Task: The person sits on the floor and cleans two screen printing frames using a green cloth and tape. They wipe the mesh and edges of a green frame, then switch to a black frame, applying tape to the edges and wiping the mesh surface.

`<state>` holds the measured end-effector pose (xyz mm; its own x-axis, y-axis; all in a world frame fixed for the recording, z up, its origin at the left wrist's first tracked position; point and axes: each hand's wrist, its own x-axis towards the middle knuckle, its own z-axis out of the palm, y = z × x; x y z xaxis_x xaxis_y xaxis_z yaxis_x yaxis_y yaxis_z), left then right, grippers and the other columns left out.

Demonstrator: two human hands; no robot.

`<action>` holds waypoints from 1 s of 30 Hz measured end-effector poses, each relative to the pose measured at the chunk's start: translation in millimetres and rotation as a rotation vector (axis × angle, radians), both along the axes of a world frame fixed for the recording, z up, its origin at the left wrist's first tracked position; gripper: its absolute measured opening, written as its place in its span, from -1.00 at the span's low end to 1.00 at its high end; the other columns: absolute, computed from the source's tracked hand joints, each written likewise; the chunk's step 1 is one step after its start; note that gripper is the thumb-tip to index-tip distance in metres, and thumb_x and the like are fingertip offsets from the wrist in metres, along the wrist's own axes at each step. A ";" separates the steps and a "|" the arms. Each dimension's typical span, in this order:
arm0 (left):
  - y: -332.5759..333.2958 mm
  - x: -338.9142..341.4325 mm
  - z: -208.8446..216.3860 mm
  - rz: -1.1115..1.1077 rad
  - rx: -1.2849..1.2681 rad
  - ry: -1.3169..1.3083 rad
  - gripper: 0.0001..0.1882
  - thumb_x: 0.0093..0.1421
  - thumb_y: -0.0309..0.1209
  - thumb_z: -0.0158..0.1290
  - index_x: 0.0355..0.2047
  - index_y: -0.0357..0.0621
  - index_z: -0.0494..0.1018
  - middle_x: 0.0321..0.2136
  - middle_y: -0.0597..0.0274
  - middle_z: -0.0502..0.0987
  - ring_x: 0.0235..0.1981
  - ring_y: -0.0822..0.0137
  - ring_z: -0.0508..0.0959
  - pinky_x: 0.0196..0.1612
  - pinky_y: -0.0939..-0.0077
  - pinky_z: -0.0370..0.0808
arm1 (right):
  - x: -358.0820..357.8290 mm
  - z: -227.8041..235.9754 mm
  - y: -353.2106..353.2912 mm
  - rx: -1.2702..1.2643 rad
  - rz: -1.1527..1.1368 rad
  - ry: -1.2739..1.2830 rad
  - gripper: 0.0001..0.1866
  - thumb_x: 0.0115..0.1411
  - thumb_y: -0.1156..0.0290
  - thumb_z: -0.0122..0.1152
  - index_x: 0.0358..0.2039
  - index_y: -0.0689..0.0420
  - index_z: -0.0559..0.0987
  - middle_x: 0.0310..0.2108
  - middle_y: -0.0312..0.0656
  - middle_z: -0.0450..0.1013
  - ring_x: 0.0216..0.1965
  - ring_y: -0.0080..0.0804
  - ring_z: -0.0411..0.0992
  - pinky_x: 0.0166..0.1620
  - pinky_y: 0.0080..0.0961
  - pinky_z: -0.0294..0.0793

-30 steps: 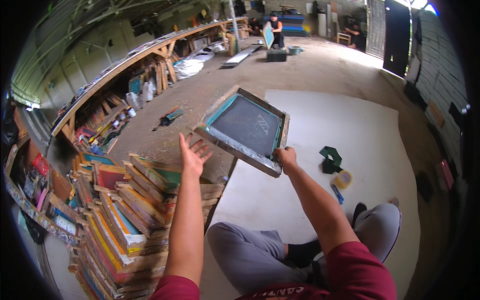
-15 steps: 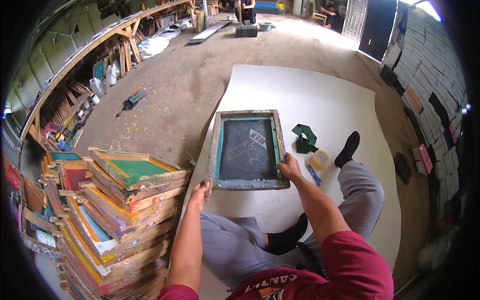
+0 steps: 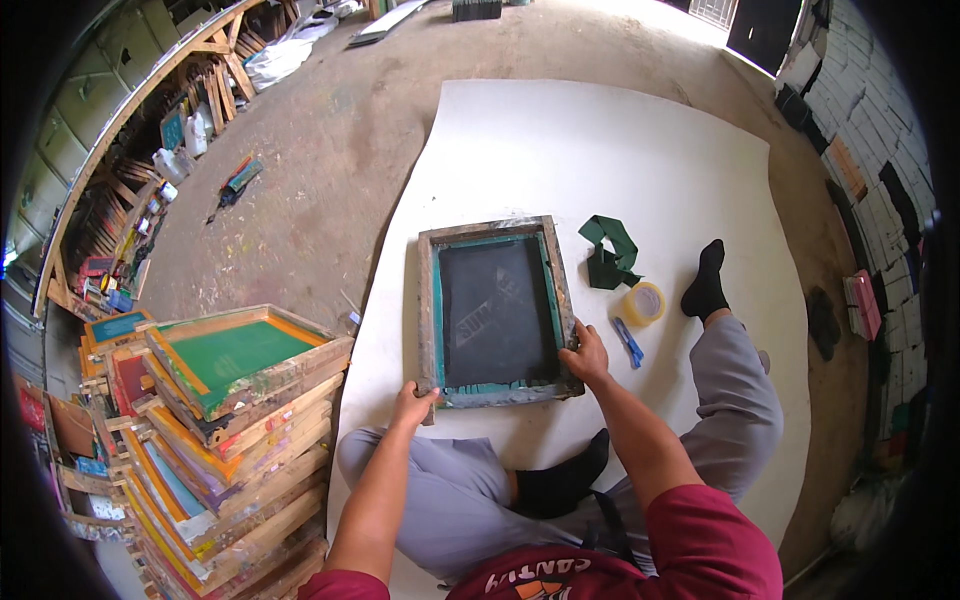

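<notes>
Frame: wooden screen-printing frame [image 3: 497, 311] lay flat near the white sheet's [image 3: 620, 150] near edge; likely stiff, light; mesh fragile
Left hand [image 3: 411, 406]: gripped near-left corner
Right hand [image 3: 586, 355]: clasped near-right corner
Hold: by wooden rails

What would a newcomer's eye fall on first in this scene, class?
First, the wooden screen frame with dark mesh, flat on the white sheet and held at its near corners by the left hand and right hand. Next, the tall stack of colourful frames at the person's left.
</notes>
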<state>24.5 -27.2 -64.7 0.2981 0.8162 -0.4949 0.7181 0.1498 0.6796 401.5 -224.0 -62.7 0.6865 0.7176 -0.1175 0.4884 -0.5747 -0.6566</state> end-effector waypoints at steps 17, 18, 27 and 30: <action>-3.0 38.2 44.1 -0.026 0.666 0.241 -0.41 0.14 -0.13 0.40 0.12 -0.10 0.56 0.11 0.00 0.52 0.20 -0.10 0.47 0.27 -0.01 0.42 | 92.6 34.1 -25.5 -0.085 -0.358 -0.367 -0.44 0.12 0.22 0.48 0.11 0.05 0.53 0.06 -0.06 0.48 0.06 0.02 0.51 0.08 -0.10 0.56; -3.5 43.0 41.2 -0.005 0.710 0.187 -0.50 0.14 -0.22 0.41 0.04 -0.10 0.59 0.08 0.02 0.51 0.19 -0.09 0.46 0.29 0.01 0.39 | 100.8 33.3 -29.6 -0.099 -0.385 -0.386 -0.43 0.11 0.25 0.47 0.13 0.05 0.52 0.08 -0.05 0.47 0.09 0.01 0.50 0.09 -0.10 0.56; -37.3 130.9 55.0 -0.084 0.681 -0.107 -0.66 0.14 -0.30 0.39 -0.09 -0.09 0.67 0.14 -0.04 0.48 0.23 -0.12 0.41 0.31 -0.02 0.34 | 127.4 33.2 -12.9 -0.178 -0.232 -0.526 -0.39 0.16 0.14 0.46 0.23 -0.14 0.54 0.07 -0.02 0.54 0.20 0.08 0.41 0.32 0.00 0.29; -48.7 155.9 53.3 -0.140 0.724 -0.182 -0.66 0.13 -0.31 0.40 -0.09 -0.10 0.67 0.14 -0.03 0.47 0.22 -0.11 0.42 0.31 0.00 0.35 | 126.7 30.9 4.8 -0.265 -0.270 -0.483 -0.50 0.22 0.09 0.42 0.17 -0.14 0.61 0.02 0.00 0.59 0.20 0.11 0.41 0.32 0.06 0.22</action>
<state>180.4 -75.9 -11.4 0.4484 0.8671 0.2169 0.5650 -0.4630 0.6829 528.2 -219.1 -31.8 0.8602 0.4997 0.1020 0.5095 -0.8332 -0.2149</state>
